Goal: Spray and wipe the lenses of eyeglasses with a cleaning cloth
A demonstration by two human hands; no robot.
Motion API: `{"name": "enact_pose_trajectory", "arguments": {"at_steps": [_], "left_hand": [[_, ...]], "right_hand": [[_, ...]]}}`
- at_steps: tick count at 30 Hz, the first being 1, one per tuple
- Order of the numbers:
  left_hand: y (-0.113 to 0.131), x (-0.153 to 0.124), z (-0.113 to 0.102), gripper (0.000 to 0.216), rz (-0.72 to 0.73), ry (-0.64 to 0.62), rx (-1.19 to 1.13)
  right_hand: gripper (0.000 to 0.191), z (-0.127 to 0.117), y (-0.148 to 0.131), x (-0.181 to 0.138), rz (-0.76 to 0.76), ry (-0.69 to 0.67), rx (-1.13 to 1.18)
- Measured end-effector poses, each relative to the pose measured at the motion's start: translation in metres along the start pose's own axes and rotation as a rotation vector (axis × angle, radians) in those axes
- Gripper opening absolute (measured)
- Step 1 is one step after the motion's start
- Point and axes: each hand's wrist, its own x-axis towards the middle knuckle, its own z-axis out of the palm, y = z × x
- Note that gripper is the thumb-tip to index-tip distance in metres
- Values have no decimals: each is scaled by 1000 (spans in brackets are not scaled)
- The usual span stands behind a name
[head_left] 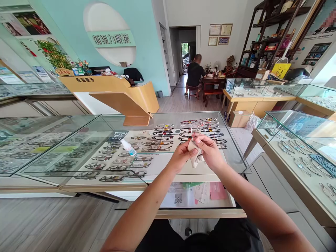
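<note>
Both my hands meet over the glass display counter (157, 168), closed around a pale folded cloth (194, 159). My left hand (182, 154) pinches the cloth from the left, thumb on top. From the other side, my right hand (210, 151) presses its fingers and thumb against the same cloth. A thin clear rim, apparently part of a pair of eyeglasses (196, 128), sticks out just beyond my fingertips; the rest is hidden by cloth and fingers. To the left, a small white spray bottle (128, 147) stands on the glass top.
Rows of eyeglass frames (160, 143) lie inside the case under the glass. Below its near edge, an open drawer (231, 201) holds papers. More display cases (301, 154) stand at the right. A wooden reception desk (147, 96) is ahead, and a person (194, 75) sits at a far table.
</note>
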Motion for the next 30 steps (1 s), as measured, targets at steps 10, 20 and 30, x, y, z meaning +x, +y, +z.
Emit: {"name": "enact_pose_trajectory", "arguments": {"at_steps": [10,20,30], "left_hand": [[-13,-1,-10,50,13,70,62],[-23,-9,-8,51,36,65,190],[-22,-20,6,60,86,159,222]], "right_hand": [[29,-3,15,-1,42,-77,76],[34,-7,20,-12,72,-75,46],[28,-17,31,-25,-58,-96,-131]]}}
